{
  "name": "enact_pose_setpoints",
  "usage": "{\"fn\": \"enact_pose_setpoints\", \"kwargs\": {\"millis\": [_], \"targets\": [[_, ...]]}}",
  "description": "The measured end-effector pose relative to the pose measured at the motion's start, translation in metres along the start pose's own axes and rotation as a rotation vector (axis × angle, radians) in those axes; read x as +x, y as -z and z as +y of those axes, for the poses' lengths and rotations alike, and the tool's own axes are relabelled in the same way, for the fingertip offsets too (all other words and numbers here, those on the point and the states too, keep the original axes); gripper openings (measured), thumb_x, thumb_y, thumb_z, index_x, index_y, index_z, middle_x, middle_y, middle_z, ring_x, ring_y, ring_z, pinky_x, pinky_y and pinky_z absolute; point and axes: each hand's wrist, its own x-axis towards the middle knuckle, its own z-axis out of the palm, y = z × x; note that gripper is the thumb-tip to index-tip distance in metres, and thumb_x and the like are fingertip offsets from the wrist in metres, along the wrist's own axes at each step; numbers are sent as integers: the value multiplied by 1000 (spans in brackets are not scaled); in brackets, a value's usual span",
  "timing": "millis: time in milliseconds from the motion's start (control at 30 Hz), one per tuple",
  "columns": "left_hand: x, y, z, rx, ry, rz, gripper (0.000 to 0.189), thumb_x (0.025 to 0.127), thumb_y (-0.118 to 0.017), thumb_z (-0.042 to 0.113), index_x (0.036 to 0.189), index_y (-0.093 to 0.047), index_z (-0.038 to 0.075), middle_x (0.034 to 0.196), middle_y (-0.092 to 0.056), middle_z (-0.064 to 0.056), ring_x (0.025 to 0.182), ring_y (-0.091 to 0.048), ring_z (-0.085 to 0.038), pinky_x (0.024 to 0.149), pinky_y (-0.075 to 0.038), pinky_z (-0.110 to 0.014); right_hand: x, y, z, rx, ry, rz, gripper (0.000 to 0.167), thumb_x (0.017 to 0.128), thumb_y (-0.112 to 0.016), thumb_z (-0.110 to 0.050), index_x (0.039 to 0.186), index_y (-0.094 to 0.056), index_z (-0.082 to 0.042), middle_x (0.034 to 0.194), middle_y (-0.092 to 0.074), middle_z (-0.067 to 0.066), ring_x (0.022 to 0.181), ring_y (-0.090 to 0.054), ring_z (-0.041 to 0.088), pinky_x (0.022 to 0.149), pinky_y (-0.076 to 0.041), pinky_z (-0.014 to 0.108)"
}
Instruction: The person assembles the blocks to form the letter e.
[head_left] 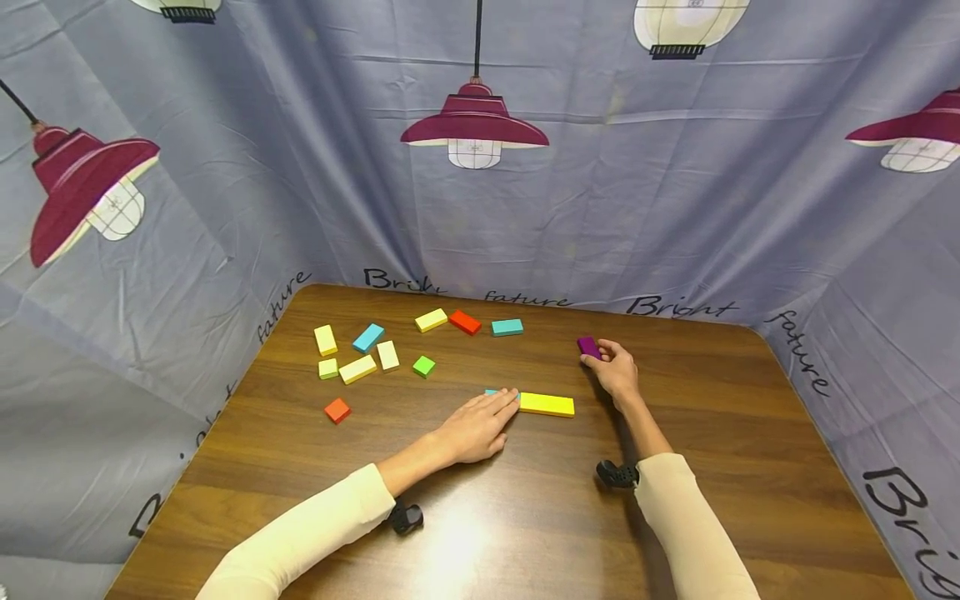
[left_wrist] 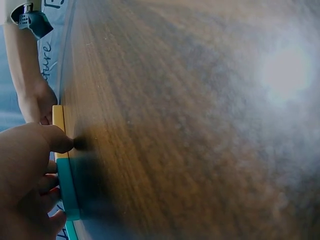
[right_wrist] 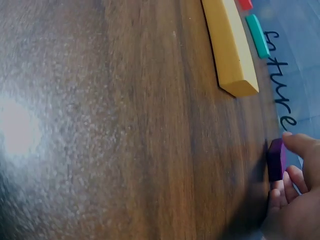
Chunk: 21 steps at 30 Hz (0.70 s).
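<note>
My left hand (head_left: pixel 477 427) lies over a blue block (head_left: pixel 491 392), its fingers stretched across and covering most of it. In the left wrist view this block (left_wrist: pixel 68 190) stands end to end with a long yellow block (left_wrist: pixel 58 117), and the thumb lies along their near side. The yellow block (head_left: pixel 547 405) extends to the right of the fingers in the head view. Farther back on the right, my right hand (head_left: pixel 618 372) pinches a small purple block (head_left: pixel 588 347) between thumb and fingers. The purple block (right_wrist: pixel 276 160) is at the fingertips in the right wrist view.
On the table's left lie several loose blocks, among them a blue one (head_left: pixel 368 338), a green one (head_left: pixel 423 367) and an orange-red one (head_left: pixel 337 410). Along the back are a red block (head_left: pixel 465 322) and a teal block (head_left: pixel 507 327). A printed curtain (head_left: pixel 480 225) borders the table.
</note>
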Motion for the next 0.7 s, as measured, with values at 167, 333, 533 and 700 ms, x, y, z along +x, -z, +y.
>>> {"fn": "enact_pose_setpoints", "kwargs": {"millis": [167, 333, 533, 700], "targets": [[0, 0, 0, 6, 4, -13, 60, 104, -52, 29, 155, -34, 3, 161, -28, -11, 147, -26, -22, 117, -23, -37, 1, -2, -1, -54, 20, 21, 53, 92, -72, -14, 137, -53, 5, 127, -58, 25, 113, -56, 34, 94, -45, 41], [0, -1, 1, 5, 8, -16, 59, 104, -52, 29, 155, -34, 4, 161, -28, -10, 147, -26, -22, 117, -23, -37, -2, 0, -2, -97, 41, 21, 52, 91, -73, -16, 134, -55, 7, 123, -60, 25, 110, -59, 35, 93, -46, 42], [1, -1, 0, 1, 7, -9, 60, 104, -52, 29, 155, -34, 3, 161, -28, -11, 147, -26, -23, 117, -23, -38, -10, 3, -2, -203, 95, -7, 51, 90, -74, -18, 130, -58, 8, 118, -63, 24, 106, -62, 36, 90, -47, 45], [1, -2, 0, -7, 9, -15, 60, 104, -52, 28, 155, -33, 3, 161, -27, -11, 147, -25, -22, 117, -21, -37, -16, 4, 0, -206, 117, -51, 47, 89, -74, -15, 129, -60, 8, 117, -65, 24, 103, -63, 34, 86, -50, 42]]}}
